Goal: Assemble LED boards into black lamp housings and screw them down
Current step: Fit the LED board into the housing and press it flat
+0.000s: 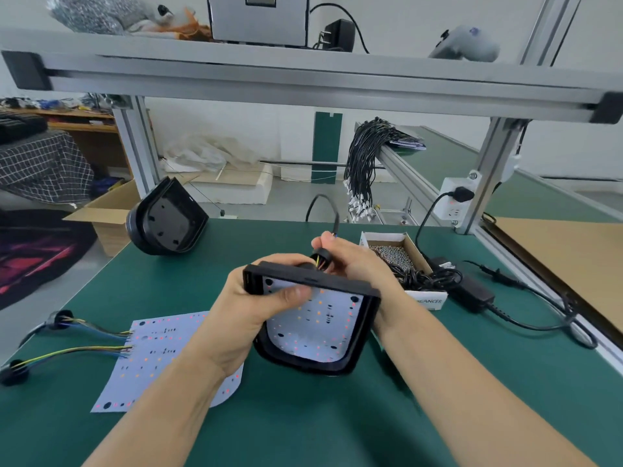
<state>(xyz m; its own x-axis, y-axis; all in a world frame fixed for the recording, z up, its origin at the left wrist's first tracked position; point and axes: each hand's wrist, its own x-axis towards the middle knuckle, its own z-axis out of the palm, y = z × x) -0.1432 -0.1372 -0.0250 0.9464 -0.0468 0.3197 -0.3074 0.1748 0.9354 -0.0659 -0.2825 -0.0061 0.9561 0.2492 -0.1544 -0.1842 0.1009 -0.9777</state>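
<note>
A black lamp housing [362, 326] is held tilted above the green mat, with a white LED board [317, 326] lying inside it. My left hand [256, 305] grips the housing's upper left corner, thumb pressing on the board. Behind the housing's top edge, my right hand [350, 261] pinches the black cable gland [318, 256] where the coloured wires leave. The black cable [323, 202] arcs up behind the fingers. Spare LED boards [161, 358] with wire leads lie on the mat at left. Another empty housing [168, 224] stands at the mat's far left edge.
A cardboard box of small screws [392, 252] sits just right of my hands, beside a black power adapter [472, 293] and its cords. A bundle of black cables [365, 156] hangs from the frame rail. A wall socket [455, 200] is mounted on the right post.
</note>
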